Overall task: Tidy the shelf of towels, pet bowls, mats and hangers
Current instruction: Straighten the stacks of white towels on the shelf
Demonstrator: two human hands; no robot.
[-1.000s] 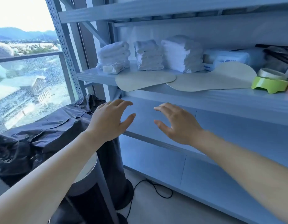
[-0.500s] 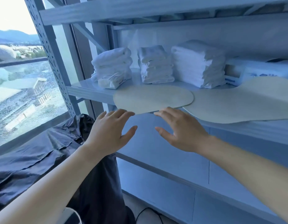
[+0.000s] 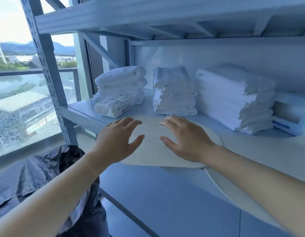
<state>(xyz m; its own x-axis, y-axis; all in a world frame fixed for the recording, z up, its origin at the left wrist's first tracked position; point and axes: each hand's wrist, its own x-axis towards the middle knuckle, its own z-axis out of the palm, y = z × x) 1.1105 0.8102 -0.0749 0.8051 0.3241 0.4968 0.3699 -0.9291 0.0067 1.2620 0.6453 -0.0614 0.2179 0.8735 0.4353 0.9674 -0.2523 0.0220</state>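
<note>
left hand and right hand side by side, each grip spread wide, holding nothing, over round beige mat overhanging shelf front edge, white towel stacks behind

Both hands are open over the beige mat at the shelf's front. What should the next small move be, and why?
Probably lower both hands onto the mat and take its sides. The left hand and right hand are open and spread, holding nothing, and the mat overhangs the shelf edge in front of the towel stacks.
</note>
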